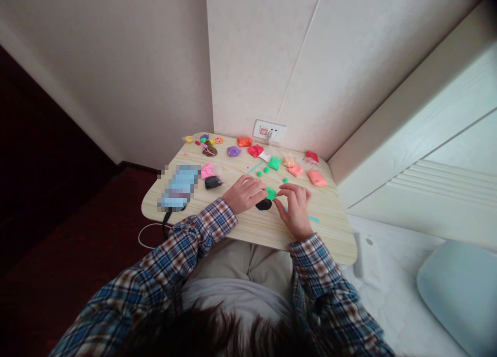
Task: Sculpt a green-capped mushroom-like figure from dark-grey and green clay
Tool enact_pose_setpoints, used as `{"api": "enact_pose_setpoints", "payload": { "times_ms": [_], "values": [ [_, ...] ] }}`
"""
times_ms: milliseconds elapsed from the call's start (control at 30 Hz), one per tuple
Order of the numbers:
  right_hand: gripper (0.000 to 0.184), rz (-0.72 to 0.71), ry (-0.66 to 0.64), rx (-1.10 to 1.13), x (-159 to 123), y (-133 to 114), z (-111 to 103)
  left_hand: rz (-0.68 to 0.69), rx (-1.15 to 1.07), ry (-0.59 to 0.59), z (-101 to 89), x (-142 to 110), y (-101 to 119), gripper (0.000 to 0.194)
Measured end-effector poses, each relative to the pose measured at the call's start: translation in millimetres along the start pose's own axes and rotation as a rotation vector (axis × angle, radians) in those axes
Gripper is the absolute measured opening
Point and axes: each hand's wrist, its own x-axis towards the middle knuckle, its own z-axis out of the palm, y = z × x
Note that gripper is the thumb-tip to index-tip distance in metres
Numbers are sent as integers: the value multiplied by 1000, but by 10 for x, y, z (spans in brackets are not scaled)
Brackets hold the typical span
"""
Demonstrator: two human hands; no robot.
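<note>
A flattened piece of green modelling clay (271, 193) is held between my two hands, above the table. My left hand (244, 194) has its fingers closed at the clay's left edge. From the right, the thumb and index finger of my right hand (295, 210) pinch its other edge. Just below the green piece lies a lump of black clay (263, 205), partly behind my left fingers. Small green balls (260, 174) rest on the table beyond my hands. A blue strip (313, 219) shows beside my right hand, partly covered by it.
Bags of coloured clay, among them a green bag (275, 163) and a pink bag (207, 171), lie across the wooden table (233, 227). A blurred-out phone-like device (180, 187) with a cable is at left. A wall socket (269, 131) holds a plug behind the table.
</note>
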Motion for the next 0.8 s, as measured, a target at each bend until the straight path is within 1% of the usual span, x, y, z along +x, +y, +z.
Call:
{"api": "enact_pose_setpoints", "payload": {
  "times_ms": [67,167,267,400,533,600,700,800],
  "values": [
    [7,-37,5,-39,14,1,14,62,48,22,25,-11,-22,22],
    [4,-115,53,-72,39,5,34,195,177,127,40,-18,-51,20],
    [3,-171,103,-81,61,5,49,269,254,220,31,-9,-61,17],
    [5,-178,129,-80,80,-8,48,306,302,270,9,10,-54,16],
    [1,-186,126,-74,96,-20,32,299,305,269,3,15,-55,14],
    [4,-194,118,-76,100,-21,25,287,295,265,5,12,-61,14],
    [1,-197,111,-82,99,-17,19,289,284,264,8,7,-68,13],
    [4,-196,111,-80,97,-10,15,297,286,274,5,6,-69,11]
  ]
}}
